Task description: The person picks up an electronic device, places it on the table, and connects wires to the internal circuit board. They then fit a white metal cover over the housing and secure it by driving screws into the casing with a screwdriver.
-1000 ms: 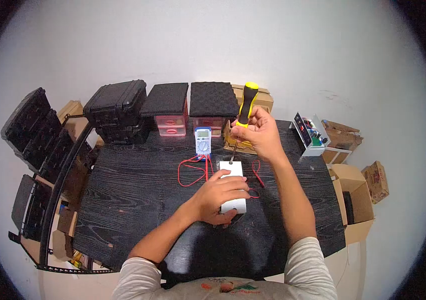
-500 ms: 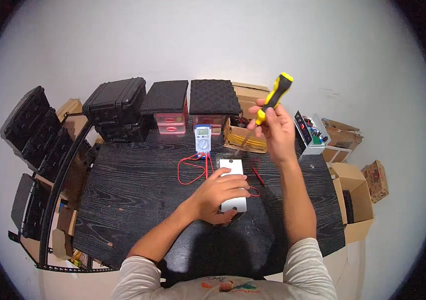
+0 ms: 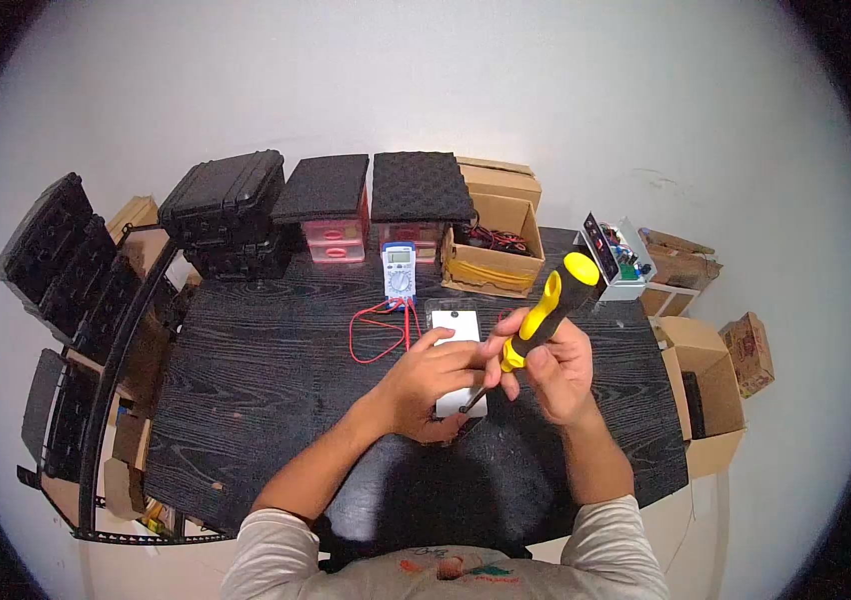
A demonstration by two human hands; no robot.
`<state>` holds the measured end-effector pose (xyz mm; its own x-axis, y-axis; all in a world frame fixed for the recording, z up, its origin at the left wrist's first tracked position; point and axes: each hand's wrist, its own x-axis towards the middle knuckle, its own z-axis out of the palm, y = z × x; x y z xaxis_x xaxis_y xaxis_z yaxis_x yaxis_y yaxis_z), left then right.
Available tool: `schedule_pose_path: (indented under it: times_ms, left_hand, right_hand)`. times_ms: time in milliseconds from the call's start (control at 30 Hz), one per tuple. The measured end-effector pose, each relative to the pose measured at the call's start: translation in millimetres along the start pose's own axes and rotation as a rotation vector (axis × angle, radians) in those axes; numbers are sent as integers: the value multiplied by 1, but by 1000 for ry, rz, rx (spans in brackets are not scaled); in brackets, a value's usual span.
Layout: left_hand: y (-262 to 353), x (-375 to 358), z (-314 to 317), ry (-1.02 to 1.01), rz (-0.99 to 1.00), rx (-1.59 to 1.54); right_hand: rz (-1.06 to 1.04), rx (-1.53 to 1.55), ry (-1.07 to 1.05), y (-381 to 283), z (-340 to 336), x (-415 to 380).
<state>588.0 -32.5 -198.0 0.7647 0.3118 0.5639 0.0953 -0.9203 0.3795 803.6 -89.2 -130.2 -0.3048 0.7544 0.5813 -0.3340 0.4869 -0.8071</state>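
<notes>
A white rectangular box (image 3: 458,322) lies on the dark table with a dark round spot near its far end. My left hand (image 3: 421,388) holds it down, fingers reaching across its top and thumb at its near end. In my right hand (image 3: 564,378) is a yellow-and-black screwdriver (image 3: 548,312), handle tilted up to the right. Its shaft slopes down to the near end of the box, tip close to my left thumb. Beyond the box stands a blue-and-white multimeter (image 3: 401,277) with red leads (image 3: 371,345) looping over the tabletop.
Black cases (image 3: 226,205) and pink drawer units (image 3: 336,243) topped with black foam line the table's back. A cardboard box of cables (image 3: 491,268) stands beside them. An opened device with circuit boards (image 3: 626,265) sits back right; another cardboard box (image 3: 714,390) is off the right edge.
My right hand has brought the screwdriver down and nearer, from raised above the table to the near end of the white box. My left hand stays on the box.
</notes>
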Motion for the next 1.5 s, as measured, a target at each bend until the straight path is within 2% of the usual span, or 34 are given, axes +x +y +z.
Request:
schedule_pose_path:
  times_ms: [333, 433, 833, 933, 1000, 1067, 1133, 1233, 1333, 1433, 1500]
  left_hand:
    - [3, 2, -2, 54, 24, 21]
    - [3, 1, -2, 54, 26, 23]
    - [1, 0, -1, 45, 37, 11]
    - [0, -1, 2, 58, 42, 24]
    - [-1, -1, 1, 55, 54, 27]
    - [1, -1, -1, 47, 43, 26]
    - [1, -2, -1, 44, 39, 15]
    - [-1, -2, 0, 50, 41, 2]
    - [5, 1, -3, 53, 36, 22]
    - [4, 0, -3, 34, 28, 17]
    - [0, -2, -1, 21, 31, -7]
  right_hand:
    - [14, -73, 50, -1, 2, -3]
    - [-38, -43, 9, 1, -1, -4]
    - [9, 55, -47, -2, 2, -8]
    - [9, -42, -47, 0, 2, -6]
    - [-48, 6, -74, 9, -1, -2]
    - [-7, 79, -77, 9, -3, -2]
    - [134, 176, -56, -2, -4, -5]
    - [161, 95, 83, -7, 9, -1]
    - [83, -50, -6, -2, 3, 5]
    - [79, 66, 0, 4, 1, 6]
    - [175, 326, 95, 2, 7, 5]
